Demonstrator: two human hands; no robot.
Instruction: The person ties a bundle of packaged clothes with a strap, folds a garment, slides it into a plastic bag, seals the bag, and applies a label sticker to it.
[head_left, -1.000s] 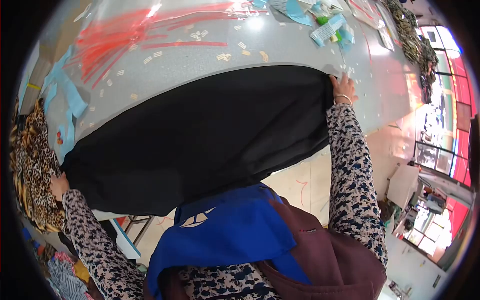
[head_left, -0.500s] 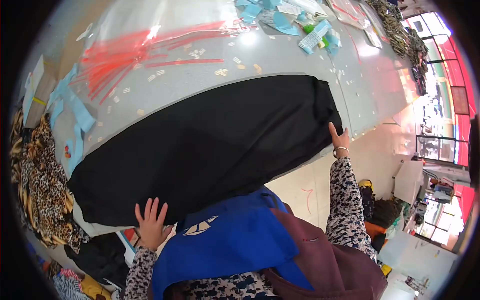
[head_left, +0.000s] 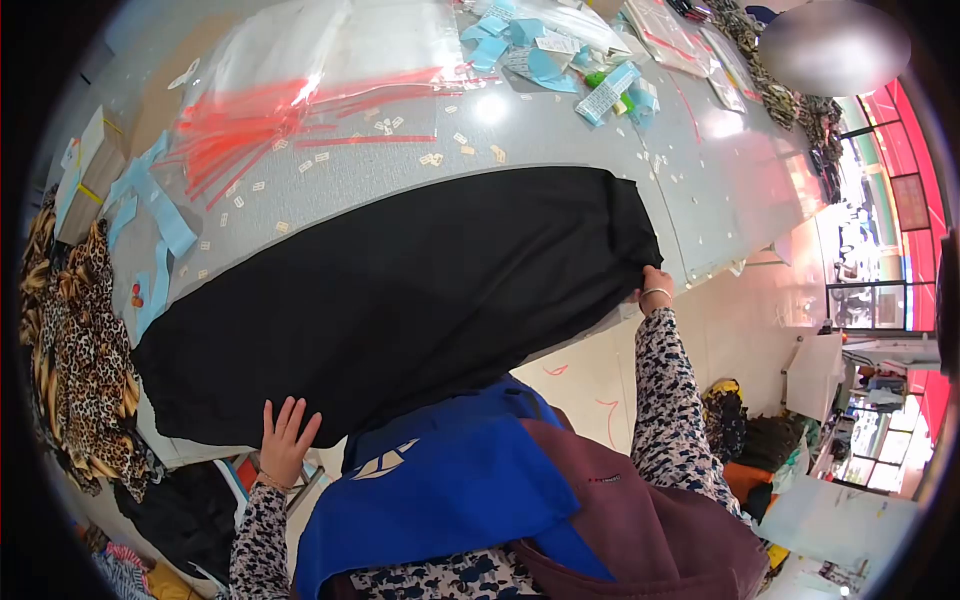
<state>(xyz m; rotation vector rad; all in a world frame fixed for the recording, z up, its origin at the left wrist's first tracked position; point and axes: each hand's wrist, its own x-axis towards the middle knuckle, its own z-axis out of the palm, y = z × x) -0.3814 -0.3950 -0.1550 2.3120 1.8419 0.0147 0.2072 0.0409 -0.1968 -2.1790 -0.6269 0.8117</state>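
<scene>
Right grip (head_left: 656,285) pinched on the near right corner of the black cloth (head_left: 390,295), which is laid across the bench (head_left: 560,130).
Left grip (head_left: 286,448) is spread over the near edge; the cloth is best kept smooth by light, even tension.

Bright | windows (head_left: 852,240) blown out | tabletop (head_left: 560,135) glare | fisheye edges | blurred oval (head_left: 836,48) upper right
</scene>
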